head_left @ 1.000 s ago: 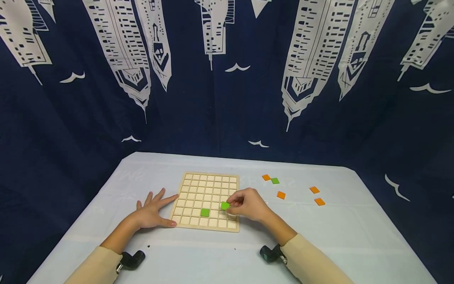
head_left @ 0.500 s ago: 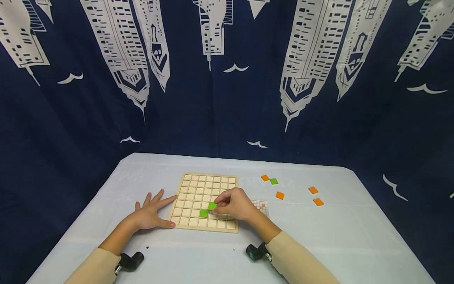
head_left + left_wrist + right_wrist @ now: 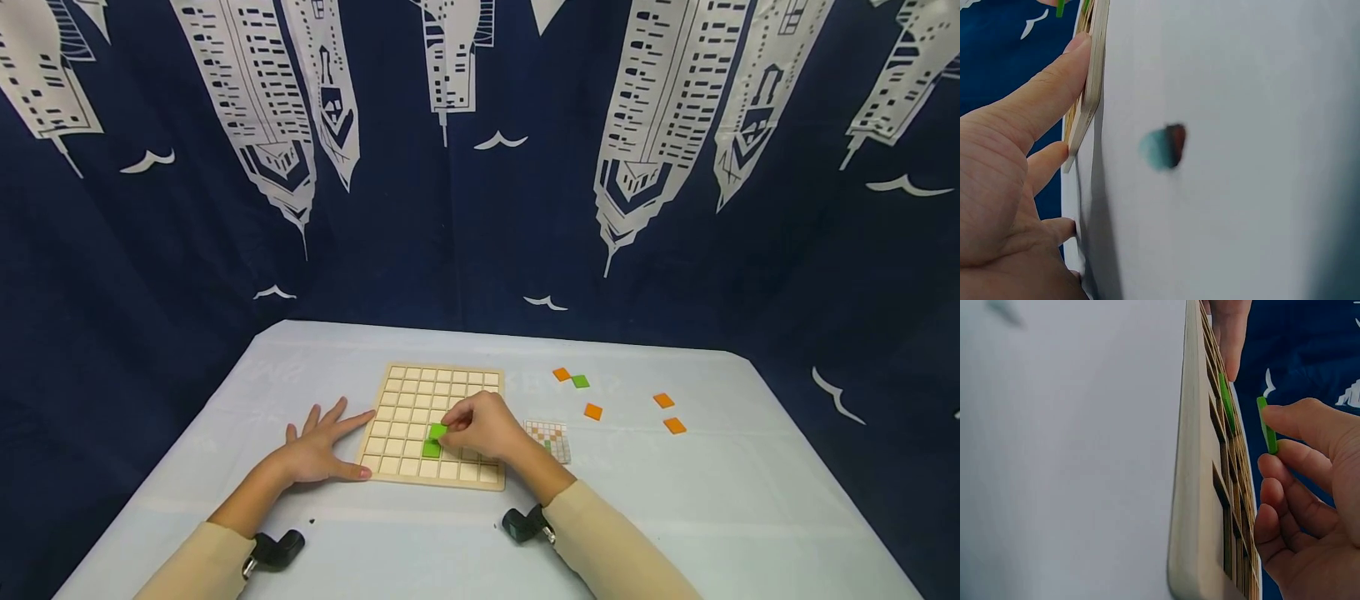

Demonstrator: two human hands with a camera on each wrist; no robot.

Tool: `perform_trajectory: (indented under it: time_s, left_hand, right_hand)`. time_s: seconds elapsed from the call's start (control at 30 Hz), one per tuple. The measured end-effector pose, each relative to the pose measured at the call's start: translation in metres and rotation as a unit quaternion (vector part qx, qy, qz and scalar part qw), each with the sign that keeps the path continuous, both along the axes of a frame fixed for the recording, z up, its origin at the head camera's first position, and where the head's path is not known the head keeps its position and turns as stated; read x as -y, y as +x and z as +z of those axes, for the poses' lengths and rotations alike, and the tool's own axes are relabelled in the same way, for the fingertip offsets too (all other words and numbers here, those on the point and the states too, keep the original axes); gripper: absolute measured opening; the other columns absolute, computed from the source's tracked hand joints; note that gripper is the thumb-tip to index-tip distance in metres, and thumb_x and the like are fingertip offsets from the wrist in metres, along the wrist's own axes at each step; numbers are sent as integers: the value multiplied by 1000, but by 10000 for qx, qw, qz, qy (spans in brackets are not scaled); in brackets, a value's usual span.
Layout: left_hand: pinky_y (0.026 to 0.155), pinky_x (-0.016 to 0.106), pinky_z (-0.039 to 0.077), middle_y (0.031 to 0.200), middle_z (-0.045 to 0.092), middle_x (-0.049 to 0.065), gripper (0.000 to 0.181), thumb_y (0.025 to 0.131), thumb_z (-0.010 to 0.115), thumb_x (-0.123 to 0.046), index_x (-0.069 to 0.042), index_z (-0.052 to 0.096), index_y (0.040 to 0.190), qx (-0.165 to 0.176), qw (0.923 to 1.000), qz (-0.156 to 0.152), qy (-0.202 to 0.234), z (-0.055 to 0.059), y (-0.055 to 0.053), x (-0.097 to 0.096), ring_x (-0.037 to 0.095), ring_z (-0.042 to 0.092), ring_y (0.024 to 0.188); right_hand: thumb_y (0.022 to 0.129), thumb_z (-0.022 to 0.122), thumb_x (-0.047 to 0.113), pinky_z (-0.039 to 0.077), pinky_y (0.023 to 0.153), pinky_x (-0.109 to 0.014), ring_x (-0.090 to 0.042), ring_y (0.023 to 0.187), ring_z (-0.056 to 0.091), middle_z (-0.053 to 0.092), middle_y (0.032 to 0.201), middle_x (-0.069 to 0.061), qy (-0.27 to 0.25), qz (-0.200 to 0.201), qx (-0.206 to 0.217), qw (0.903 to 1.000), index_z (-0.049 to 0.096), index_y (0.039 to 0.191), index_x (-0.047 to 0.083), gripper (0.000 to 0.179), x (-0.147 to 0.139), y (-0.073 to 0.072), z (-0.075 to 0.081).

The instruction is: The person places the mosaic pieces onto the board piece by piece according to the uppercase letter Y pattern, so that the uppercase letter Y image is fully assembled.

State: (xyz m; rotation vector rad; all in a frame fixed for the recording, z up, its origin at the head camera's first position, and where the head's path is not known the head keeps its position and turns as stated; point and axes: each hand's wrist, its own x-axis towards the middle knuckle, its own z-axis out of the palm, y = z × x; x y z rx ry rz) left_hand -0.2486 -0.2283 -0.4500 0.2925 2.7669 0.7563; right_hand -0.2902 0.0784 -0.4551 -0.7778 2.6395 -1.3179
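Observation:
A pale wooden grid board (image 3: 397,392) lies on the white table. One green square tile (image 3: 431,449) sits in a cell of its lower part. Thumb and fingers of my right hand (image 3: 483,427) pinch a second green tile (image 3: 1267,427), held just above the board, behind the seated tile in the head view. The right wrist view shows a gap between this tile and the grid. My left hand (image 3: 318,450) is spread at the board's left side, its thumb (image 3: 1066,78) and index finger touching the wooden edge.
A small printed pattern card (image 3: 551,435) lies right of the board, partly covered by my right wrist. Farther right are several loose orange tiles (image 3: 593,412) and one green tile (image 3: 581,381). A dark blue patterned cloth (image 3: 450,208) hangs behind the table.
My right hand has carried the pinched green tile leftward across the board to beside the seated green tile. The pattern card has come into sight. My left hand stays in place.

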Motion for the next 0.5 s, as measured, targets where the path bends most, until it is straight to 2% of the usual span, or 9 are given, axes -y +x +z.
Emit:
perform_trajectory:
  time_s: [0.5]
  left_hand:
    - [105, 89, -6, 168, 8, 33, 107, 67, 90, -56, -23, 42, 157, -42, 10000, -16, -14, 0, 0, -1, 67, -6, 148]
  right_hand:
    - [80, 87, 14, 54, 66, -19, -2, 72, 62, 75, 81, 3, 387, 74, -89, 9992, 82, 92, 9, 14, 8, -8, 1]
